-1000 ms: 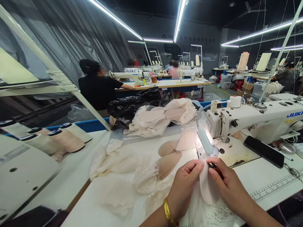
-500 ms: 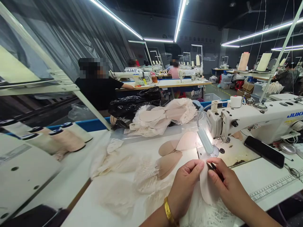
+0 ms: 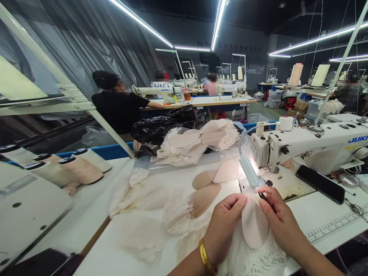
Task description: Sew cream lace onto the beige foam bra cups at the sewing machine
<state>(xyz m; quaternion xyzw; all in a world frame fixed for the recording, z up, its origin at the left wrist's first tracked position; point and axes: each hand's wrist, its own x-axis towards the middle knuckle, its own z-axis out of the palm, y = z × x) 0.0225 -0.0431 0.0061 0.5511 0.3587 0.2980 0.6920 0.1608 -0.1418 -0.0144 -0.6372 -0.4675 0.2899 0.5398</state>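
Note:
My left hand [image 3: 225, 222], with a gold band on its wrist, pinches the upper edge of a pale pink fabric cup [image 3: 254, 224] between thumb and fingers. Black thread snips [image 3: 262, 196] are in my right hand [image 3: 277, 214], their tips by the cup's top edge; my fingers hide most of them. White lace [image 3: 258, 262] spreads below the cup. Just beyond both hands are the needle area and small lamp [image 3: 249, 170] of the white sewing machine [image 3: 319, 142]. Beige cup pieces [image 3: 204, 199] lie left of my hands.
Lace and cups are heaped [image 3: 198, 140] behind the work, beside a black plastic bag [image 3: 163, 122]. A phone [image 3: 320, 184] lies at right, above a printed ruler [image 3: 333, 226]. Thread cones [image 3: 82, 170] stand left. A person in black [image 3: 117, 109] sits at another machine.
My right hand has shifted slightly up and right with the snips, away from my left thumb. The cup now shows more of its face between my hands.

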